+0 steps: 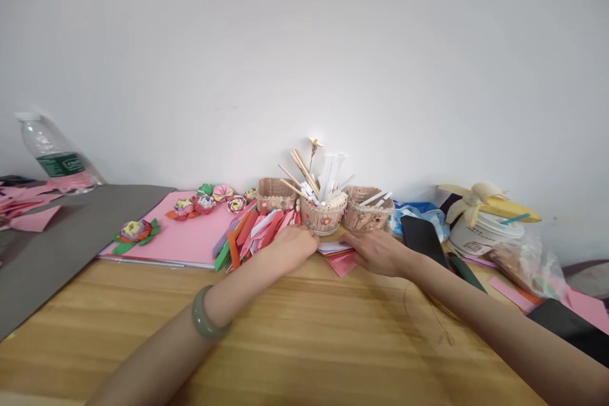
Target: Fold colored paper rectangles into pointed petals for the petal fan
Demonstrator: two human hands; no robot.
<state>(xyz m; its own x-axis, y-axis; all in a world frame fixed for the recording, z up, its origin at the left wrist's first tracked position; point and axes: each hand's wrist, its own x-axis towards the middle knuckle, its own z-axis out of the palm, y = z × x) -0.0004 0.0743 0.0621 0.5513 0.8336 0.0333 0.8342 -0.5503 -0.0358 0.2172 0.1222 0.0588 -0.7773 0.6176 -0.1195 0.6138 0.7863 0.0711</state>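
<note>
A small stack of white and pink paper pieces point(341, 262) lies on the table in front of the middle basket. On its right side my right hand point(380, 252) has its fingers bent onto the sheets, closed on their edge. My left hand point(295, 246) is at the stack's left, its fingers curled downward and partly hidden; what they hold cannot be made out. Beside that hand lies a heap of folded paper strips point(257, 235) in red, white, green and orange. Just behind both hands stands the middle woven basket point(324, 218), with sticks and clear tubes in it.
A left basket point(276, 195) and a right basket point(368, 210) flank the middle one. Paper flowers point(136, 233) sit on pink sheets point(190, 242). At right are a black phone point(422, 238), a white tub point(480, 235) and a peeled banana point(504, 206). A bottle point(54, 155) stands far left.
</note>
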